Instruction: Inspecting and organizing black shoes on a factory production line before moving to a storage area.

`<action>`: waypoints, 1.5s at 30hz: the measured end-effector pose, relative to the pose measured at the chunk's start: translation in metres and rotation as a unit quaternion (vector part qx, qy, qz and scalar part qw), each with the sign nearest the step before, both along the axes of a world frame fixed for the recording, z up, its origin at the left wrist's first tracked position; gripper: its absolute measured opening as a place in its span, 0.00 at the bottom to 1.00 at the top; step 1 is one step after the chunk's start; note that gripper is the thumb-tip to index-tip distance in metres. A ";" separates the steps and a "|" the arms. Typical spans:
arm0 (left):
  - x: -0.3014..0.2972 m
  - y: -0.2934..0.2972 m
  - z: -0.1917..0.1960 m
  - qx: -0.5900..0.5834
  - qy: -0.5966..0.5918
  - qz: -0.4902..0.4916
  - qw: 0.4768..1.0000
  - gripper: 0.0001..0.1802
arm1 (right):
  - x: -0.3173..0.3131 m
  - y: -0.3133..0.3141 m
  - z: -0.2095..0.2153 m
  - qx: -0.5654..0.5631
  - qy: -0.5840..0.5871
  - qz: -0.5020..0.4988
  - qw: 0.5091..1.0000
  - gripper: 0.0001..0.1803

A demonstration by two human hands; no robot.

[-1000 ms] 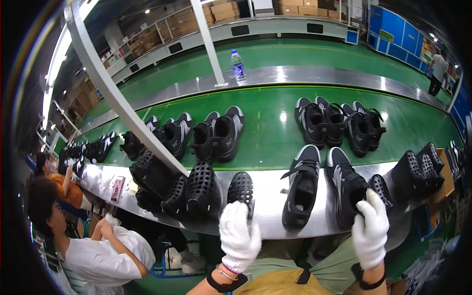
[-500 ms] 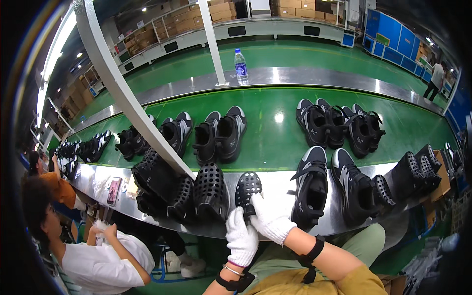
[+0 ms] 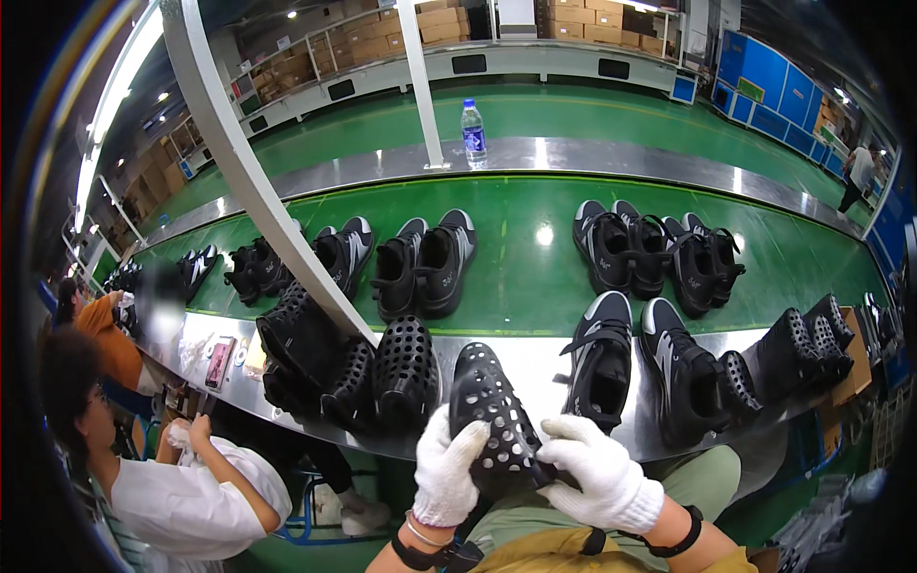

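Note:
A black perforated plastic shoe tree is held between my two white-gloved hands above the near edge of the metal ledge. My left hand is closed round its left side, thumb over the holes. On the lower right end, the bent fingers of my right hand grip it. A black shoe with a grey toe and a strap stands just to its right, with another black shoe beside that one. To the left, a similar perforated shoe tree rests among several dark ones.
Pairs of black shoes stand on the green belt beyond the ledge. A white post slants across the left side. A water bottle stands on the far metal rail. A co-worker in a white shirt sits at left.
The shoe tree has come nearer and tilted, showing more of its holed surface. My right hand has moved right to its lower end, while my left hand has shifted left along its side.

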State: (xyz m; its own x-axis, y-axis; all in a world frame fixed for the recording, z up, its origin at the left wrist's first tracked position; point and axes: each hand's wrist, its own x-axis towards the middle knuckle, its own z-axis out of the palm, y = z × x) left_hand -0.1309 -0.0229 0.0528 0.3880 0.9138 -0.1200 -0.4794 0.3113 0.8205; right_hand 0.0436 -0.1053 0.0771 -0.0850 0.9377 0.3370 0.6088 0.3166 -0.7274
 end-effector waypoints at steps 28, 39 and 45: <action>0.152 0.042 -0.017 0.634 0.461 -0.119 0.610 0.20 | 0.104 -0.104 0.017 -0.152 0.118 -0.322 0.927 0.27; 0.165 0.030 -0.025 0.635 0.435 -0.059 0.635 0.07 | 0.093 -0.009 -0.014 -0.120 -0.149 -0.281 0.940 0.21; 0.153 0.040 -0.033 0.604 0.445 -0.036 0.660 0.07 | 0.090 0.006 -0.038 -0.174 -0.105 -0.305 0.930 0.30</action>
State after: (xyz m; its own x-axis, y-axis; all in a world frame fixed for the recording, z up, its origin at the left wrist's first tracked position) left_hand 0.0223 0.0172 0.0196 0.7031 0.5347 0.4689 0.3404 -0.8319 0.4382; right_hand 0.1336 -0.0996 0.0391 0.4685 0.8826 0.0393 0.7386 -0.3669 -0.5655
